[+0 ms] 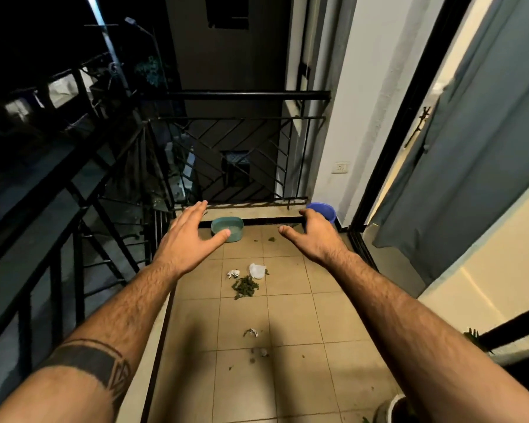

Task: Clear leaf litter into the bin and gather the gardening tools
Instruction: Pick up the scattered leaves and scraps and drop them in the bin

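Balcony floor (290,303): beige tiles, black railing (242,95) around.
Leaf litter (245,286): small pile mid-floor, near white scraps (257,270).
Green bin (227,228): far edge.
Left hand (190,236): fingers spread, holding nothing.
Right hand (313,232): relaxed, holding nothing.

Open tiles surround the leaf pile (245,286); railing (110,215) left, wall (342,141) right.

A black metal railing (242,95) with slanted bars closes the far end and the left side of the balcony, whose floor is laid with beige square tiles (290,315). A white wall switch plate (342,167) sits on the cream wall to the right. Beside it, a grey-blue curtain (471,166) hangs in a black-framed doorway. Beyond the railing everything is dark.
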A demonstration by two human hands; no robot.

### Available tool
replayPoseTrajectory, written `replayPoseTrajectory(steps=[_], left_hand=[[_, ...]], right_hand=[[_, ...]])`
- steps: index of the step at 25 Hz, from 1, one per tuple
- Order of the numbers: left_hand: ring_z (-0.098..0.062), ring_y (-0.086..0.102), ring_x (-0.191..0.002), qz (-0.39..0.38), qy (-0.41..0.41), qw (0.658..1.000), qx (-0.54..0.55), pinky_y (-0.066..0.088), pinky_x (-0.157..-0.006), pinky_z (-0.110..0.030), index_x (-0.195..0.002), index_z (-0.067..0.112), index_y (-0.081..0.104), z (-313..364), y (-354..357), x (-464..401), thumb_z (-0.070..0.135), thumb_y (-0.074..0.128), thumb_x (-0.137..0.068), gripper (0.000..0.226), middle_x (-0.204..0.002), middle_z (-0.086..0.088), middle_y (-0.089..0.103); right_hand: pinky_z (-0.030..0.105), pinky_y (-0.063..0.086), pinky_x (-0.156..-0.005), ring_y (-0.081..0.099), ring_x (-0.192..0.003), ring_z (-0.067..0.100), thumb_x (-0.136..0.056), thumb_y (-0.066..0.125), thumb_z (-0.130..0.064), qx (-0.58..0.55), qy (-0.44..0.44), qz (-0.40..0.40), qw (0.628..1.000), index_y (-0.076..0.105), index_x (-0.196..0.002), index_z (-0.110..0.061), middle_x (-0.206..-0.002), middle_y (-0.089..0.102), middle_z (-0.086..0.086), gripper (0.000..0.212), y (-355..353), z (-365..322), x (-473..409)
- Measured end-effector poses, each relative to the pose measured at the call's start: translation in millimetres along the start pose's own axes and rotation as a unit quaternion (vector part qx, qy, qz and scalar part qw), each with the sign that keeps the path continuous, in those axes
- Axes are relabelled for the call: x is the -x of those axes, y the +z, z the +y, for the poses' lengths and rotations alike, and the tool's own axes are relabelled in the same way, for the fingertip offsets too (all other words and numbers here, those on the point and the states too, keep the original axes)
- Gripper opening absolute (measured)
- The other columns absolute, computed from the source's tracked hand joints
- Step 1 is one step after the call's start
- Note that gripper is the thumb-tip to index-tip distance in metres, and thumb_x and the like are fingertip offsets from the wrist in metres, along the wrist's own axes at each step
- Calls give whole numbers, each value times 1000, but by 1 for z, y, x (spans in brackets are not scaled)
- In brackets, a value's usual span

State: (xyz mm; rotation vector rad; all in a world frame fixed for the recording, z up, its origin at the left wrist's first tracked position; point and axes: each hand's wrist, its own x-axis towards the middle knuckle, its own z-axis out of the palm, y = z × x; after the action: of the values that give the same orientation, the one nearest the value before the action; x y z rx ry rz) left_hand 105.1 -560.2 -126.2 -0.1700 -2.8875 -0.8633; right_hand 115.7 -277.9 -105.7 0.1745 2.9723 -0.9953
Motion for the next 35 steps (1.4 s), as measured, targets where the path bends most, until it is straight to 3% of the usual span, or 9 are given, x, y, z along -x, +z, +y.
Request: replayPoseTrajectory(steps=[3, 6, 16, 23, 28, 35], left_hand=[[-15, 18, -152, 2, -23, 1000, -4, 18, -124, -43, -159, 27, 21, 17, 20, -1, 87, 40, -74, 106, -166, 4, 23], [-15, 18, -152, -6, -39, 999, -14, 18, -123, -40, -160, 27, 20, 24, 37, -4, 81, 47, -80, 100, -166, 4, 22], [-17, 22, -151, -76, -33, 996, -22, 22, -122, -41, -159, 27, 21, -7, 68, -63, 81, 46, -78, 101, -165, 3, 23], [-19, 22, -151, -110, -70, 991, -36, 24, -121, -46, -160, 28, 17, -14, 114, -83, 84, 43, -77, 104, -166, 1, 20], [-20, 23, -151, -102, -101, 989, -32, 22, -123, -42, -160, 27, 19, -33, 200, -102, 76, 49, -80, 99, -166, -1, 22], [-14, 20, -151, -181, -94, 977, -65, 22, -122, -37, -160, 30, 15, -170, 409, -97, 64, 61, -86, 93, -166, 7, 20]], right_hand=[[42, 43, -112, 48, -136, 27, -90, 63, -58, 13, -21, -27, 999, 36, -152, -13, -153, 45, 10, 82, -10, 20, -19], [43, 42, -112, 46, -137, 28, -90, 63, -59, 21, -21, -45, 999, 36, -152, -13, -154, 43, 11, 82, -9, 32, -39], [44, 40, -112, 45, -139, 30, -90, 64, -56, 21, 41, -58, 997, 35, -152, -11, -154, 43, 13, 82, 35, 38, -93], [42, 41, -112, 46, -138, 31, -92, 63, -53, 36, 37, -84, 995, 35, -152, -10, -153, 44, 13, 79, 63, 75, -130], [41, 42, -111, 45, -137, 30, -93, 62, -53, 67, 6, -139, 988, 35, -152, -12, -153, 44, 12, 77, 127, 142, -182], [39, 43, -108, 48, -134, 30, -96, 61, -41, 103, -8, -167, 981, 33, -153, -12, -152, 44, 11, 70, 322, 265, -235]])
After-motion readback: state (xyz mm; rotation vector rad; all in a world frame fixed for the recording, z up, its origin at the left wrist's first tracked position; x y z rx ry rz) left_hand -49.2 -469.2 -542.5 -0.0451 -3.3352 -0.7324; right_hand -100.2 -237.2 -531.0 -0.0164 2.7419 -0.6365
